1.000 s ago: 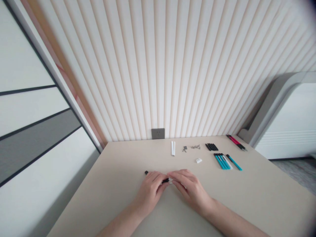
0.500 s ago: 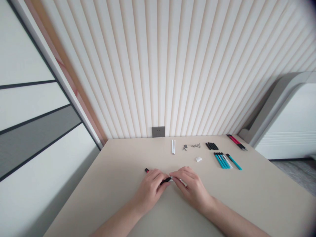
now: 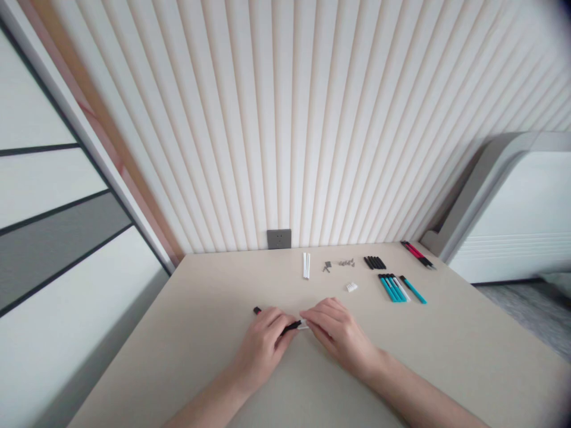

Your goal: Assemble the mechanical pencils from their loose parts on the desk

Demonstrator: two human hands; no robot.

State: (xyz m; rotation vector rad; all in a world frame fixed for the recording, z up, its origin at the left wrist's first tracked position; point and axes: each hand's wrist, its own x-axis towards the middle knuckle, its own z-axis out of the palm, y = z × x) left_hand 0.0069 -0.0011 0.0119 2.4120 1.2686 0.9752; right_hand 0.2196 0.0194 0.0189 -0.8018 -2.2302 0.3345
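Note:
My left hand [image 3: 264, 340] is closed on a black pen part [image 3: 291, 327] that points to the right, near the front middle of the table. A black and red end [image 3: 257, 310] shows beyond the knuckles of that hand. My right hand [image 3: 338, 333] is pinched round a thin white piece [image 3: 303, 324] at the tip of the black part. The two hands are close together, with the white piece between them. Its far end is hidden by my right fingers.
On the beige table [image 3: 214, 285] lie white rods [image 3: 306, 266], small metal parts [image 3: 346, 263], white pieces [image 3: 352, 286], black grips [image 3: 375, 263], teal barrels [image 3: 392, 288], a separate teal one [image 3: 413, 290] and red-black pens [image 3: 418, 255]. A socket [image 3: 279, 239] is on the wall.
The whole view has shifted, so the table items appear a little further left. More of the white piece shows between my hands, and both hands keep their grips.

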